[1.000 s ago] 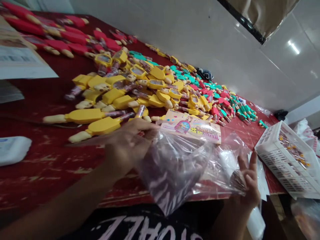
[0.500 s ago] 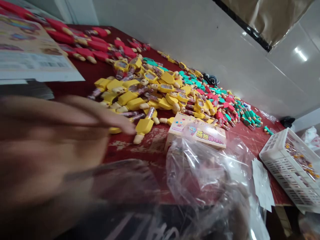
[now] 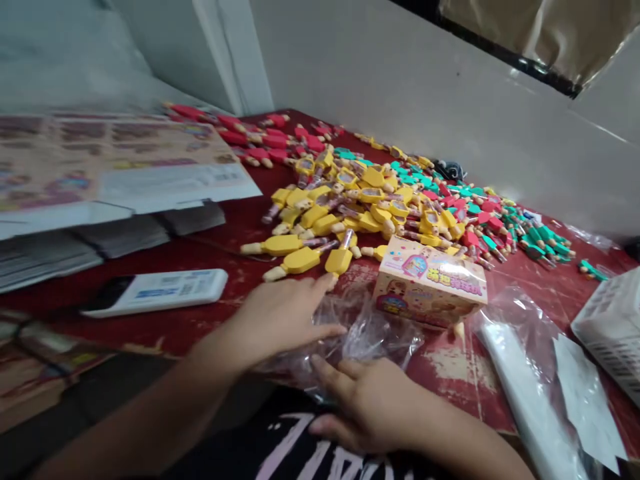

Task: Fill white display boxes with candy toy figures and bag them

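The left grip (image 3: 283,313) stands apart, thumb and forefinger spread over a crumpled clear plastic bag (image 3: 370,328); the right grip (image 3: 377,403) is apart too, its fingers bent against the bag's near side and its thumb held below them. The bag lies at the middle of the near edge of the red worktop (image 3: 450,363), its thin film glossy and full of sharp creases. The worktop's surface is scuffed, with pale, ragged patches.

Just beyond the bag, toward the right, sits an oblong card box (image 3: 433,283) with crisp edges and a glossy pink and cream print. One yellow toy (image 3: 339,261), a flat, angular paddle with a clear tube at one end and a rounded, pale tip at the other, lies right by the left fingertips. Behind it rises a heap of yellow toys (image 3: 373,177), with green toys (image 3: 545,240) toward the right and red toys (image 3: 275,141) near the far left corner.

At the left edge are a stack of flat printed cartons (image 3: 175,173) and a smooth white slab (image 3: 177,293) with rounded corners. A slotted white plastic crate (image 3: 613,327) stands at the right edge.
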`<move>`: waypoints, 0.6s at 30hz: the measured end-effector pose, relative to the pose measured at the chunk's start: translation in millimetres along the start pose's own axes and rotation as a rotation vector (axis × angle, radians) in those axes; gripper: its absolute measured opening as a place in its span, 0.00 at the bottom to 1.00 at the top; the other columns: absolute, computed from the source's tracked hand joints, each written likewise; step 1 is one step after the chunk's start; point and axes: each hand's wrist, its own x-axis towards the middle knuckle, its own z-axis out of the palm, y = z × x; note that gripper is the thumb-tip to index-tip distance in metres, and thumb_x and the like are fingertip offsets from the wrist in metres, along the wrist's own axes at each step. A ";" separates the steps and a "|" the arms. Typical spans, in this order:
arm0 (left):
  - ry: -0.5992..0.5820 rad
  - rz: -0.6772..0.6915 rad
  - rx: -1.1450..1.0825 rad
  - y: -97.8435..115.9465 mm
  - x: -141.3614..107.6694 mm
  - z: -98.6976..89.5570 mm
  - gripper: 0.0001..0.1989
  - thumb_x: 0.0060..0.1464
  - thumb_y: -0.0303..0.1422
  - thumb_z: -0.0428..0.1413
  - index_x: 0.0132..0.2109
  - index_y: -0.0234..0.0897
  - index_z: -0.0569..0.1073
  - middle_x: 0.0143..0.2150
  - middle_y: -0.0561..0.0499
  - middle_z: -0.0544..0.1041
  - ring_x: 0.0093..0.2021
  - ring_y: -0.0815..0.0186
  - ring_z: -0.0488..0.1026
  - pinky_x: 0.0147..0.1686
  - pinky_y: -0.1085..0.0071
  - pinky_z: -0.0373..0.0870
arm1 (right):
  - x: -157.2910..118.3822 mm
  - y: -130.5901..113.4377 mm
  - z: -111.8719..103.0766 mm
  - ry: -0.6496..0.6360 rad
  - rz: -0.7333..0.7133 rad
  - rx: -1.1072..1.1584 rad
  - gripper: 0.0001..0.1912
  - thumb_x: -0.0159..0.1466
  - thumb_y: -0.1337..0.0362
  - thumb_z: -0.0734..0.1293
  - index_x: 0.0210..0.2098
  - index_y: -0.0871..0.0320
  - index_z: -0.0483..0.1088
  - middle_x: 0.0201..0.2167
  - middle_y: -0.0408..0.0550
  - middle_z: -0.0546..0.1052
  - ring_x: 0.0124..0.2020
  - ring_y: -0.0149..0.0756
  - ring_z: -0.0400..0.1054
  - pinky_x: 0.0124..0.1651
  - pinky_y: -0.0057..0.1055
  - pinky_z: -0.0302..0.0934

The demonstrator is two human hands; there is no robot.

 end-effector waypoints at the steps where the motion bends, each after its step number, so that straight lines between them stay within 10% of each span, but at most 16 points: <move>1: -0.105 0.028 0.022 -0.4 1.1 9.9 0.32 0.46 0.47 0.59 0.54 0.31 0.69 0.45 0.34 0.76 0.47 0.42 0.73 0.43 0.54 0.68 | -0.6 4.6 1.8 -0.044 -0.003 0.102 0.35 0.65 0.50 0.60 0.64 0.66 0.52 0.51 0.60 0.73 0.43 0.42 0.72 0.44 0.33 0.68; 5: -0.373 0.259 -0.187 -8.4 -10.0 58.7 0.13 0.51 0.42 0.54 0.38 0.39 0.75 0.38 0.47 0.79 0.38 0.56 0.75 0.35 0.69 0.66 | -5.4 23.4 4.0 -0.129 0.000 0.518 0.24 0.69 0.52 0.52 0.55 0.59 0.66 0.53 0.52 0.73 0.51 0.37 0.69 0.53 0.29 0.61; 9: -0.410 0.308 -0.366 -13.4 -24.6 81.9 0.13 0.54 0.40 0.50 0.28 0.36 0.72 0.27 0.50 0.75 0.27 0.65 0.69 0.27 0.73 0.57 | 1.1 36.3 6.6 -0.075 0.462 0.484 0.27 0.68 0.49 0.53 0.52 0.62 0.68 0.44 0.56 0.77 0.45 0.43 0.72 0.46 0.33 0.63; 13: -0.481 0.537 -0.636 -14.5 -30.0 56.8 0.22 0.60 0.44 0.44 0.24 0.35 0.63 0.21 0.54 0.65 0.23 0.71 0.61 0.26 0.74 0.54 | 11.8 37.8 19.7 -0.161 0.722 0.228 0.38 0.56 0.55 0.69 0.59 0.70 0.58 0.44 0.66 0.77 0.44 0.53 0.73 0.40 0.37 0.64; 18: -0.285 0.566 -0.817 -29.8 -30.1 6.2 0.34 0.56 0.62 0.32 0.20 0.36 0.50 0.18 0.56 0.52 0.21 0.71 0.54 0.25 0.71 0.51 | 7.6 34.8 27.4 -0.429 0.668 0.082 0.13 0.55 0.69 0.67 0.40 0.66 0.75 0.39 0.65 0.79 0.40 0.52 0.75 0.38 0.35 0.64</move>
